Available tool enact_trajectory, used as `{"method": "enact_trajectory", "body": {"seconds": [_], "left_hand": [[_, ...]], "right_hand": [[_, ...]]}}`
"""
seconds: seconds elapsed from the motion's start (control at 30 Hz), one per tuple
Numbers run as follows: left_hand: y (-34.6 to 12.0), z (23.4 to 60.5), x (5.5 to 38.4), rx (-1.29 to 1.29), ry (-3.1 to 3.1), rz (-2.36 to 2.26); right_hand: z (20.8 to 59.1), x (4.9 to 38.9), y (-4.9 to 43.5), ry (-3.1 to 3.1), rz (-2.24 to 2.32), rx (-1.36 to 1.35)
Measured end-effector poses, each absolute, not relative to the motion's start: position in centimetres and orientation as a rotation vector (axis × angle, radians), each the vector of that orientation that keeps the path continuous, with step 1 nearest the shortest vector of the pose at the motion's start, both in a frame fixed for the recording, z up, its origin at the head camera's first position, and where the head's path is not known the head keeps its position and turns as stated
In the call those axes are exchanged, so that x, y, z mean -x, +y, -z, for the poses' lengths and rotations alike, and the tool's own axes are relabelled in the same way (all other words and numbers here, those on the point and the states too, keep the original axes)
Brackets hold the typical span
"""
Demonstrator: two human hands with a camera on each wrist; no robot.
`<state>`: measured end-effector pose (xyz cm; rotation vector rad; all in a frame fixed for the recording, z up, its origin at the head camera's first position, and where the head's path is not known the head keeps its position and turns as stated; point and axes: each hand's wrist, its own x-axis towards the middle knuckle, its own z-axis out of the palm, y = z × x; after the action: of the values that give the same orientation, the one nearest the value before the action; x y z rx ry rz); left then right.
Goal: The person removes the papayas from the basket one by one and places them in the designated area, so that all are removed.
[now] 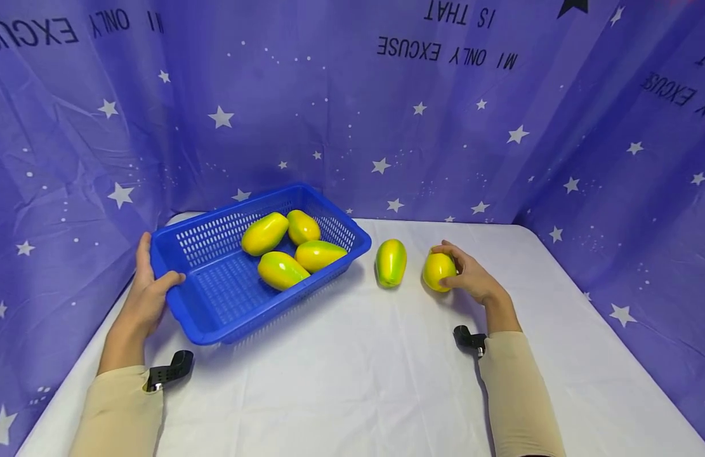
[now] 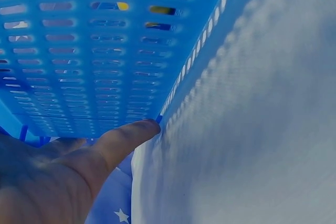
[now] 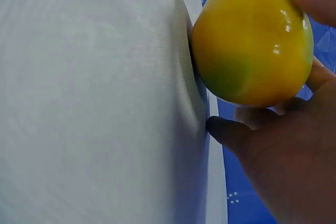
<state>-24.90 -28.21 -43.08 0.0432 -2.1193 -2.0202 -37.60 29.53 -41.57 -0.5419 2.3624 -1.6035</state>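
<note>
My left hand (image 1: 143,295) grips the left end of a blue plastic basket (image 1: 215,327), thumb over the rim. Inside, toward the basket's right, lie several yellow-green papayas (image 1: 264,234). In the left wrist view, the slotted basket wall (image 2: 100,61) rises above the hand (image 2: 58,177). To the right, my right hand (image 1: 469,276) holds another papaya (image 1: 438,271) between thumb and fingers, low over the table. The right wrist view shows that papaya (image 3: 252,45) end-on, with the hand (image 3: 294,156) around its side. One more papaya (image 1: 391,263) lies between it and the basket.
A white cloth covers the table (image 1: 341,381). Purple curtains (image 1: 352,114) with stars and lettering hang at the back and both sides, meeting the table's far edge just behind the basket. A black wrist camera (image 1: 172,370) sits on each sleeve.
</note>
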Motion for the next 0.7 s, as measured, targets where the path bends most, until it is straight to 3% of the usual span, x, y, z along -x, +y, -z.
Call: {"method": "enact_trajectory", "body": {"seconds": [0.7], "left_hand": [[-28.15, 42.95, 24.53, -0.024, -2.136, 1.975]], "right_hand": [[41.27, 37.11, 30.04, 2.385, 1.616, 0.499]]}}
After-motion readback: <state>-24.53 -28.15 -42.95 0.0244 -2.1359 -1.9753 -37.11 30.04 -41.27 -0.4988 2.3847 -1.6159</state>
